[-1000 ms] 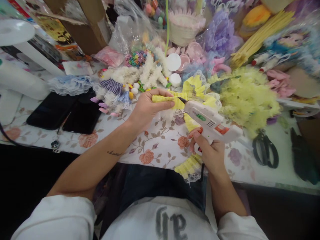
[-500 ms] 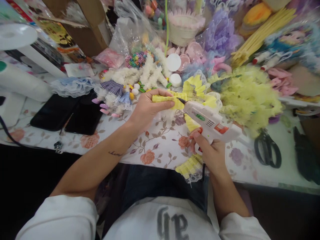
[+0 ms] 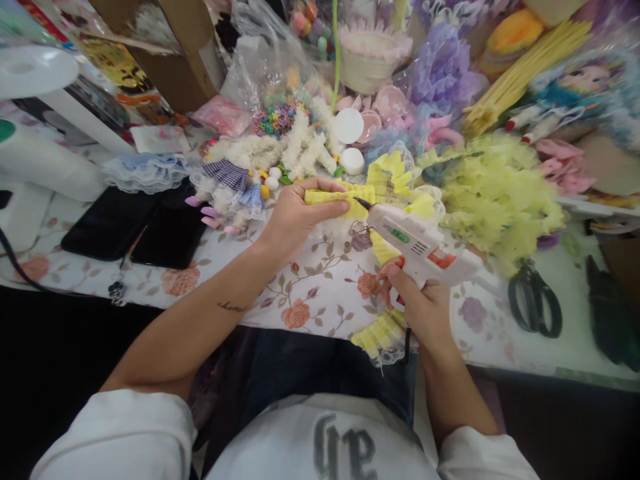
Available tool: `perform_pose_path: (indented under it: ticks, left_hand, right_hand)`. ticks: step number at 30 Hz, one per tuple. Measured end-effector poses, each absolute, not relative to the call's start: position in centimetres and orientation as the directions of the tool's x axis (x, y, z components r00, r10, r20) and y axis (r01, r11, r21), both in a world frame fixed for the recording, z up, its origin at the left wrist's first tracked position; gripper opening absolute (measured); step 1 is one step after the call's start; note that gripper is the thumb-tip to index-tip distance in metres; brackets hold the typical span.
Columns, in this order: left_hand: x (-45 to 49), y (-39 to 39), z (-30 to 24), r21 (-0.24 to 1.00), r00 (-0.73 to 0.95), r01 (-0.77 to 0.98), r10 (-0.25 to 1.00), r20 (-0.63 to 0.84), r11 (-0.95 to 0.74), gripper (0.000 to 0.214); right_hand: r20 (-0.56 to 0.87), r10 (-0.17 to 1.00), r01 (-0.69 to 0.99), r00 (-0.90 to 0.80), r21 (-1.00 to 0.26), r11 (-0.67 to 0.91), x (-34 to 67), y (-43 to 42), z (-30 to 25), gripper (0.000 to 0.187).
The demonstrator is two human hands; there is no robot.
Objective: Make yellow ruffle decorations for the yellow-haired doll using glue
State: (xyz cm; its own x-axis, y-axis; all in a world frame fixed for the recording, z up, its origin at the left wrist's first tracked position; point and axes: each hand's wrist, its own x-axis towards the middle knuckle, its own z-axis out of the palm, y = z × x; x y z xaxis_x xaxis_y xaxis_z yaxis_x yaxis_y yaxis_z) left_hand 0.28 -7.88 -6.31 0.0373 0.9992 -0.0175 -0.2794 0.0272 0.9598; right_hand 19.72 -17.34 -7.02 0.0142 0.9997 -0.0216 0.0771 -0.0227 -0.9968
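My left hand [image 3: 295,215] is closed around a strip of yellow pleated ribbon [image 3: 334,196], held just above the flowered tablecloth. My right hand [image 3: 419,305] grips a white hot glue gun [image 3: 423,245], a finger on its orange trigger. The gun's dark nozzle touches the ribbon just right of my left thumb. The ribbon's loose end, edged with white lace, trails down over the table's front edge [image 3: 381,333].
Black scissors [image 3: 534,297] lie to the right. Two dark phones [image 3: 134,225] lie to the left, beside a small doll in checked cloth [image 3: 231,185]. A heap of yellow-green lace [image 3: 495,197], white foam discs [image 3: 349,125], beads, purple ruffles and a basket crowd the back.
The glue gun's nozzle has crept slightly left along the ribbon. Both hands otherwise hold their places.
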Motion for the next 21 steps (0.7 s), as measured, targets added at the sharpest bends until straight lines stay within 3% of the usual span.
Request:
perform_pose_path:
  ticks: [13, 21]
  left_hand:
    - [0.39, -7.95, -5.87, 0.946, 0.025, -0.322, 0.999, -0.037, 0.043, 0.026]
    - [0.06, -7.59, -5.57, 0.928, -0.050, -0.360, 0.991, -0.122, 0.096, 0.032]
  right_hand:
    - [-0.040, 0.998, 0.066, 0.042, -0.997, -0.043, 19.71, -17.41, -7.04, 0.015]
    - [-0.097, 0.995, 0.007, -0.004, -0.995, -0.097, 19.63, -17.12, -6.88, 0.026]
